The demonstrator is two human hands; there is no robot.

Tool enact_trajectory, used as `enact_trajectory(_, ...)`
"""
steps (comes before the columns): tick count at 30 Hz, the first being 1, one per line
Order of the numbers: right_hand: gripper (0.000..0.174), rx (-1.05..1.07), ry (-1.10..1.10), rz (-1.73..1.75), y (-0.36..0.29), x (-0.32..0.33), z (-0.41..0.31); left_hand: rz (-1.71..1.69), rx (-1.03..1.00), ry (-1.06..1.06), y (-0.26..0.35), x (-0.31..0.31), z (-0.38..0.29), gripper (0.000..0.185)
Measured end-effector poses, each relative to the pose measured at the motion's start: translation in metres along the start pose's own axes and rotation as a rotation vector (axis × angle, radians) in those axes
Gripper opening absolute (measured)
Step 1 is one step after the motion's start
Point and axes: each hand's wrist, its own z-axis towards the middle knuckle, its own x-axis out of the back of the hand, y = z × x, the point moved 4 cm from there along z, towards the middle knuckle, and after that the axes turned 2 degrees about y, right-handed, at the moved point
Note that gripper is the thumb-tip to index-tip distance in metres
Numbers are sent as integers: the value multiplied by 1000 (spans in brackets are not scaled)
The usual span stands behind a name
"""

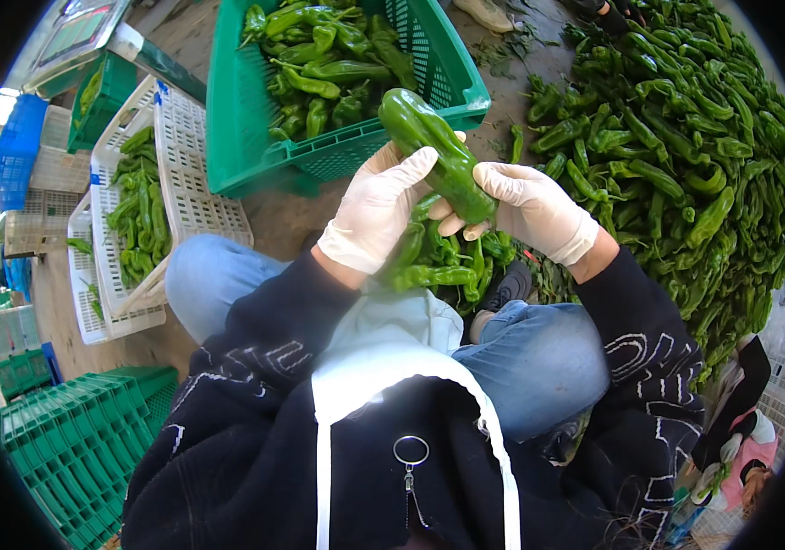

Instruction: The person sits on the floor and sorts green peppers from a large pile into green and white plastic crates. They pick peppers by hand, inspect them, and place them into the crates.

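Observation:
A large glossy green pepper (442,155) is held up between my two gloved hands. My left hand (385,199), in a thin white glove, grips its left side with the thumb on top. My right hand (536,206), gloved alike, pinches its lower right end between thumb and fingers. Just beyond my hands stands a green plastic crate (262,168) with green peppers (317,75) in it. Beneath my hands, more green peppers (440,275) lie between my legs, partly hidden by the gloves and the held pepper.
A big heap of green peppers (667,151) spreads at the right. White plastic crates (193,158), one holding peppers, stand at the left, below a scale (76,34). Stacked green crates (76,447) are at the lower left. Another person's gloved hands (715,474) show at the lower right.

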Motion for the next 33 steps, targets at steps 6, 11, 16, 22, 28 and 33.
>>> enact_trajectory(6, 55, -9, -132, 218, 6, 15, 0, -80, 35, -75, -11, -9, 3, 40)
enact_trajectory(11, 61, -35, -273, 340, 14, 22, 4, -3, 40, -75, -11, -13, 9, 42)
enact_trajectory(16, 66, -67, -103, 153, 20, 24, 5, 44, 15, -22, -18, -6, 15, 38)
enact_trajectory(22, 76, 33, 121, -347, 23, 78, -30, -354, -99, 114, 43, 40, 38, 50)
enact_trajectory(28, 59, 514, 917, 135, 135, 196, -181, 82, -58, 454, 128, 87, 42, 82)
enact_trajectory(33, 34, 174, 1740, 436, 371, 153, -309, 445, -13, 295, 118, 66, 35, 73)
